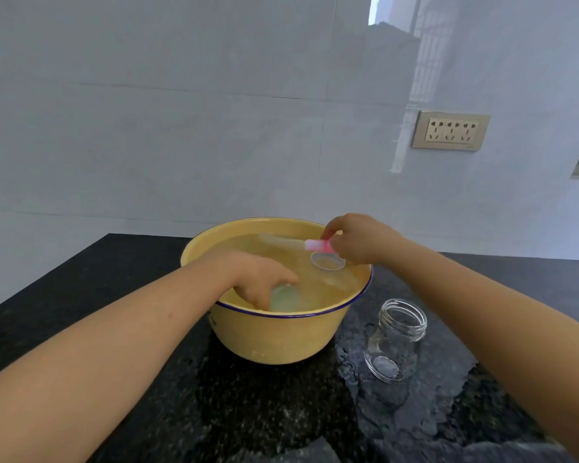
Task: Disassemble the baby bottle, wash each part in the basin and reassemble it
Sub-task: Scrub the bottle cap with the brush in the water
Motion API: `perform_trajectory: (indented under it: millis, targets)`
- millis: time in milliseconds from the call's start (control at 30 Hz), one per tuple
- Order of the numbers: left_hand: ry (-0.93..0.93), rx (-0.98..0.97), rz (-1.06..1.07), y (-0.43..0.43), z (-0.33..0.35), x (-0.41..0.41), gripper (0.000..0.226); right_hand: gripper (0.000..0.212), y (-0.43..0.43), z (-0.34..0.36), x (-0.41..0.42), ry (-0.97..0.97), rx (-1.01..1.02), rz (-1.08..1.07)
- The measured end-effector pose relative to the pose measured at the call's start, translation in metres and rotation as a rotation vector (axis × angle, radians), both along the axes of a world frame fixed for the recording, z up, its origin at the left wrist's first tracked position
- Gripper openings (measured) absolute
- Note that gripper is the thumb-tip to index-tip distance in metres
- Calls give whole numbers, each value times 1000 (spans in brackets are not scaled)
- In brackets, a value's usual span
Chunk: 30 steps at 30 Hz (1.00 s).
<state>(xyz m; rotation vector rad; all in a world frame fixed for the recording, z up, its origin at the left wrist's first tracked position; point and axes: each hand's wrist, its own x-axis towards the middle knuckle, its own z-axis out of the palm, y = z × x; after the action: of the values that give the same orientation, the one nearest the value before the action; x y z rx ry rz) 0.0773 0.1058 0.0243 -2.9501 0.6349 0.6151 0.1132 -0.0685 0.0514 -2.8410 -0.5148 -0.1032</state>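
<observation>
From the head camera, 1 round enamel basin (pixel 274 339), pale yellow with a thin dark blue rim, sits on a black speckled stone counter (pixel 214 412) and is filled nearly to the brim with slightly cloudy water. The counter is glossy and wet to the right of the basin, with puddles and beads of water.

1 clear glass bottle body (pixel 395 342), a squat cylinder with a threaded open neck, stands on that wet patch just right of the basin, uncapped.

The left hand (pixel 261 279) dips into the near left part of the water, fingers curled down around a pale green, rounded part (pixel 284 299) (its exact shape is blurred by the water); whether the fingers truly clamp it cannot be told.

The right hand (pixel 358 238) hovers over the far right rim, fingertips pinching the pink handle of 1 brush (pixel 318 245), whose whitish translucent head extends left, lying across the water surface.

1 clear, ring-shaped plastic piece (pixel 328 261) floats just below the brush handle, near the right rim.

Behind, the wall is smooth grey tile, with 1 cream socket plate (pixel 451 131) holding 3 outlets at far right.
</observation>
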Motion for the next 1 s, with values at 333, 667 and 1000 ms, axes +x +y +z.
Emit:
perform_trajectory:
  millis: [333, 667, 1000]
  targets:
    - [-21, -308, 289, 38, -1, 1, 75, 20, -35, 1, -13, -131, 153, 115]
    - [-23, -622, 354, 46, -6, 7, 64, 35, -44, -6, -37, -458, -276, 386]
    - [-4, -632, 242, 45, -8, 2, 62, 40, -13, 6, -1, -831, -520, 620]
